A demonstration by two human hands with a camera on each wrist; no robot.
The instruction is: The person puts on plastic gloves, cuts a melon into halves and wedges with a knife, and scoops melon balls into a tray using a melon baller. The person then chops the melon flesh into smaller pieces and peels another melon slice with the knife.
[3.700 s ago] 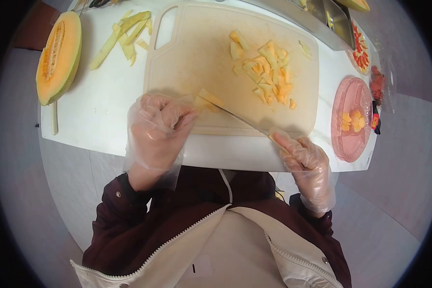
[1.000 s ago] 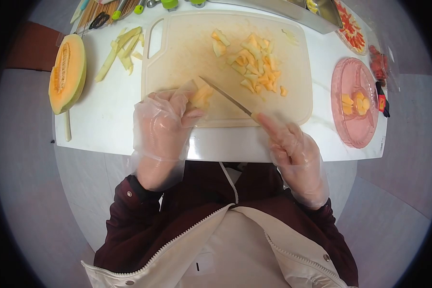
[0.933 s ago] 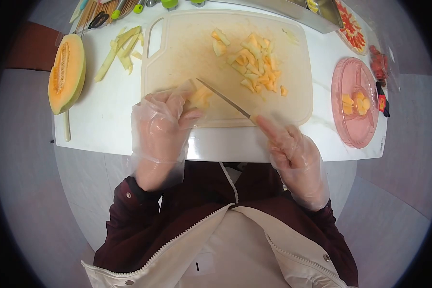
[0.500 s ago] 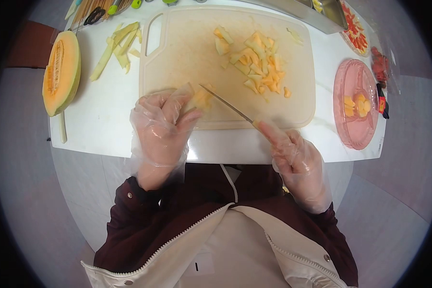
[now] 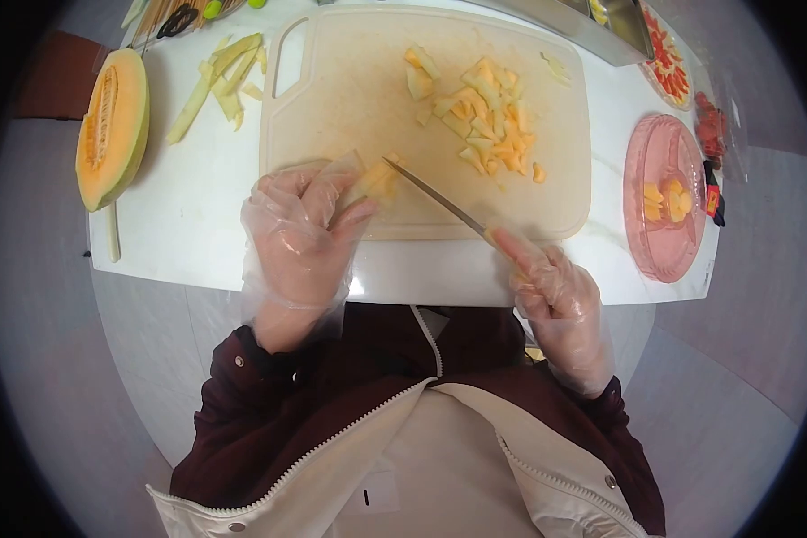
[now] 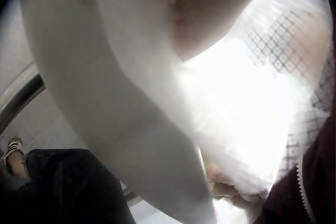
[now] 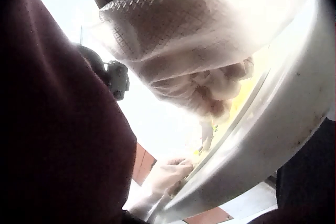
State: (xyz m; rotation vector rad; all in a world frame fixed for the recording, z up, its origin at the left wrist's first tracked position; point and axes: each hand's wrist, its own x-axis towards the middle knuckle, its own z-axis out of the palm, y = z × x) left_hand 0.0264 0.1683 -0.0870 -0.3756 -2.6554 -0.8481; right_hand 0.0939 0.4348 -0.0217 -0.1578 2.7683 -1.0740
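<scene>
In the head view my left hand, in a clear plastic glove, pinches a pale orange melon piece over the near left part of the cutting board. My gloved right hand grips a small knife by its light handle, near the table's front edge. The blade points up and left, its tip right at the melon piece. Orange and pale green melon trimmings lie heaped on the board's right half. In the right wrist view the right hand shows with its fingers curled.
Half a melon with seeds lies at the left. Peel strips rest beside the board. On the right stands a pink divided dish with melon pieces. Behind are a metal container and a plate of red and pale pieces.
Since the earliest frame, more orange flesh shows at the left fingertips, and the knife tip has shifted slightly right. Over the last second both hands stay in nearly the same place.
</scene>
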